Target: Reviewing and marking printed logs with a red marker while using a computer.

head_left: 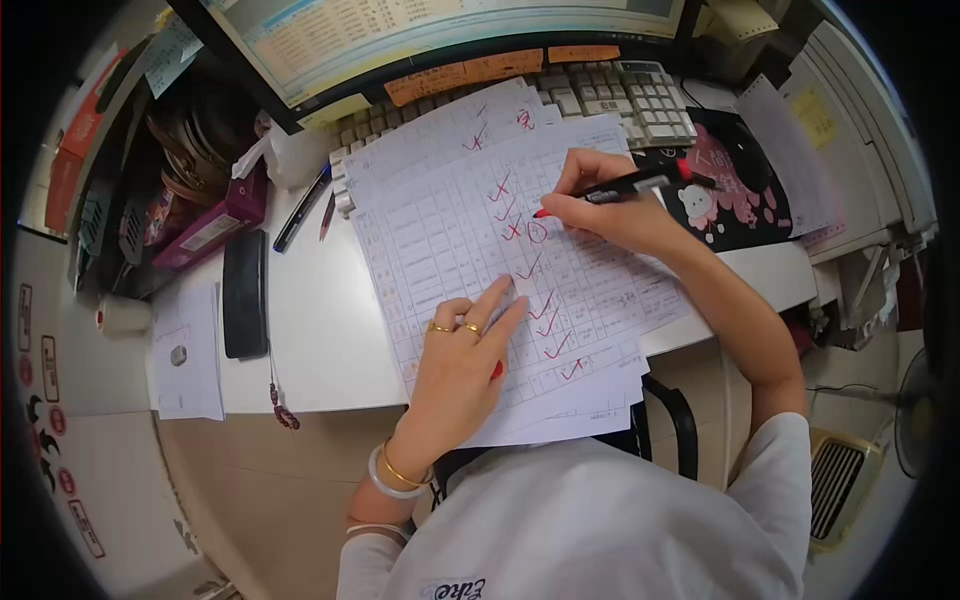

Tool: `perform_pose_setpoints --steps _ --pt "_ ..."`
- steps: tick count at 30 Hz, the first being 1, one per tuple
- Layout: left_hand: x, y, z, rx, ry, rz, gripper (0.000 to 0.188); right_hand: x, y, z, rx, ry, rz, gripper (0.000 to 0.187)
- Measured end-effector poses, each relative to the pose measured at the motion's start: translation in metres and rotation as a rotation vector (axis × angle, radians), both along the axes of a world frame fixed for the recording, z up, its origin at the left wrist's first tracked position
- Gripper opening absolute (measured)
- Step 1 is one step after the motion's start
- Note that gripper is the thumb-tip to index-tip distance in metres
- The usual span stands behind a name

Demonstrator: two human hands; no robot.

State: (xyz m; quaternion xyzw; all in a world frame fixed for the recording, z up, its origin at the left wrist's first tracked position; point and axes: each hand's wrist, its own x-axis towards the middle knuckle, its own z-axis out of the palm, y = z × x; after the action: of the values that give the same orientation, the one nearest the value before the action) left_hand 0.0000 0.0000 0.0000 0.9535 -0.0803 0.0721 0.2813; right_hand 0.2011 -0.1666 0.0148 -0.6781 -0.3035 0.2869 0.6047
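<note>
My right hand point(622, 218) holds a black marker pen point(648, 182) with a red end, its red tip at the sheet beside a red circled mark. Under it lies a stack of printed table sheets point(425, 245), marked down the middle with several red ticks and crosses. My left hand point(450, 380) rests on the lower part of the top sheet, index and middle fingers stretched forward. Gold rings and bangles are on that hand and wrist. A small red patch shows by its thumb; I cannot make out what it is.
Behind the papers are a keyboard point(655, 110), partly covered, and a monitor point(450, 35). To the left lie a black phone point(245, 295), a blue pen point(302, 208) and a purple box point(212, 225). A mouse point(745, 155) sits on a dark mouse pad point(740, 215) at right.
</note>
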Motion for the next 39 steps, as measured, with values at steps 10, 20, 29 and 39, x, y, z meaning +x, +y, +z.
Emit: perform_pose_setpoints --steps 10,20,29,39 --pt "-0.001 -0.002 -0.005 0.015 -0.039 0.043 0.052 -0.004 0.005 -0.017 -0.165 -0.225 -0.133 0.026" --pt "-0.001 -0.002 -0.004 0.021 -0.029 0.053 0.050 -0.005 0.001 -0.016 -0.204 -0.305 -0.077 0.023" --pt "-0.001 -0.001 -0.005 0.000 -0.053 0.044 0.049 -0.004 0.001 -0.010 -0.093 -0.198 -0.224 0.018" --pt "-0.002 0.002 -0.002 -0.023 -0.053 0.019 0.042 -0.013 0.000 -0.009 -0.090 -0.246 -0.096 0.020"
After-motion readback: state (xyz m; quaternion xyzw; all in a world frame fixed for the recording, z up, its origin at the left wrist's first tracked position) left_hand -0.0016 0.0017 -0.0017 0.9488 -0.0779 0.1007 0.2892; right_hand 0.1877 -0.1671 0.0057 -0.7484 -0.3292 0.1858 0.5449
